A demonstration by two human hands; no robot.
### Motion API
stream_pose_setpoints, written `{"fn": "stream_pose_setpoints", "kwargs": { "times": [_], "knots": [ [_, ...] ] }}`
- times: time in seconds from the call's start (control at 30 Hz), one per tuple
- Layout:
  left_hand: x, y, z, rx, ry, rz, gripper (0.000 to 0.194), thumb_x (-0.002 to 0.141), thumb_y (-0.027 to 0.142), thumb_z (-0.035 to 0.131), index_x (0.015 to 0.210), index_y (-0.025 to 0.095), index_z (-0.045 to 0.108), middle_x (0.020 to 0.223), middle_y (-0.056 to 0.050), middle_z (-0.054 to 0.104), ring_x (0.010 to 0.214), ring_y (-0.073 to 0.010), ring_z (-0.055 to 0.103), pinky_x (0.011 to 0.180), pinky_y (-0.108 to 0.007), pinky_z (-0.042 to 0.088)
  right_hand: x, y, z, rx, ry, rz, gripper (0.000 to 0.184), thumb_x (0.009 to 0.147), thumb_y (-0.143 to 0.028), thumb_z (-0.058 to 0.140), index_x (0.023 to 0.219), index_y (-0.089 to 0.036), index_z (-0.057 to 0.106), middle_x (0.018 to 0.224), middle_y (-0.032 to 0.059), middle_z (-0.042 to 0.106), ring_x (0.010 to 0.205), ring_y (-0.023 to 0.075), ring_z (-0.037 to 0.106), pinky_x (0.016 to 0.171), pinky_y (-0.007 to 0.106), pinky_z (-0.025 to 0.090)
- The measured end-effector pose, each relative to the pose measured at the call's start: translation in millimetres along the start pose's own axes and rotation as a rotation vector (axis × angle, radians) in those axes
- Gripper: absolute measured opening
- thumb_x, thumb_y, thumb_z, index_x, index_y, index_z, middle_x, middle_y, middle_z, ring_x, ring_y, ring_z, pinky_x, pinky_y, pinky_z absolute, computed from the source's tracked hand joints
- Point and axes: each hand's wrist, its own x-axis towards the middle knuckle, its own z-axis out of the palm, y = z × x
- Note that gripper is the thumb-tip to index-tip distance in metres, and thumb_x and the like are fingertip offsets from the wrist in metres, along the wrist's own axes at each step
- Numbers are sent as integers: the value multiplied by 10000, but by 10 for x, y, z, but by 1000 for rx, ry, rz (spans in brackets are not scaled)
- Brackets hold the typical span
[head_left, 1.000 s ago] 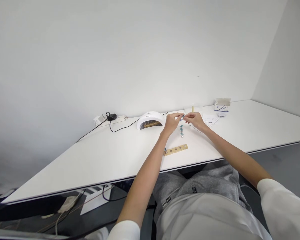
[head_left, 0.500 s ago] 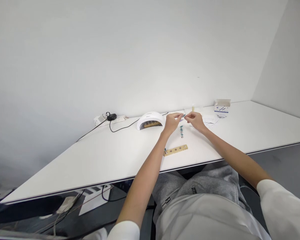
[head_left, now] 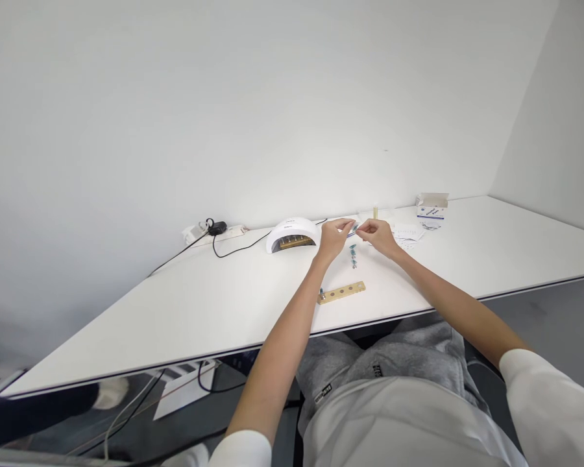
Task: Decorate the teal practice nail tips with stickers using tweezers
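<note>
Both my hands meet above the white table (head_left: 214, 305), fingertips almost touching. My left hand (head_left: 334, 237) pinches a tiny teal piece (head_left: 354, 226) that is too small to name. My right hand (head_left: 378, 235) is closed in a pinch against the same small piece from the right. Below the hands, a few small teal and metal pieces (head_left: 353, 257) lie on the table. Nearer to me lies a narrow wooden strip (head_left: 342, 292) with round dark spots and one teal piece standing at its left end.
A white dome-shaped nail lamp (head_left: 292, 234) with a wooden strip inside stands left of my hands, its cable running to a plug (head_left: 217, 227) at the wall. A small upright stick (head_left: 375, 212), white papers (head_left: 409, 232) and an open box (head_left: 432, 209) lie at the back right.
My hands have stayed together at almost the same spot, shifting only slightly. Under the table's left edge, a dark shape has moved and a light shoe-like shape now shows.
</note>
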Motion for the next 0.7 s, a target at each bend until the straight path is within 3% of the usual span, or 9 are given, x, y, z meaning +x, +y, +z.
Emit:
{"fn": "stream_pose_setpoints", "kwargs": {
  "times": [0.7],
  "knots": [
    [8, -4, 4, -75, -15, -55, 176, 791, 284, 647, 782, 147, 757, 863, -76, 748, 852, -213, 688, 848, -359, 539, 10, 2, -13, -56, 146, -14, 99, 671, -272, 636, 637, -184, 607, 629, 21, 631, 591, 149, 578, 576, 269, 462]
  ]
}}
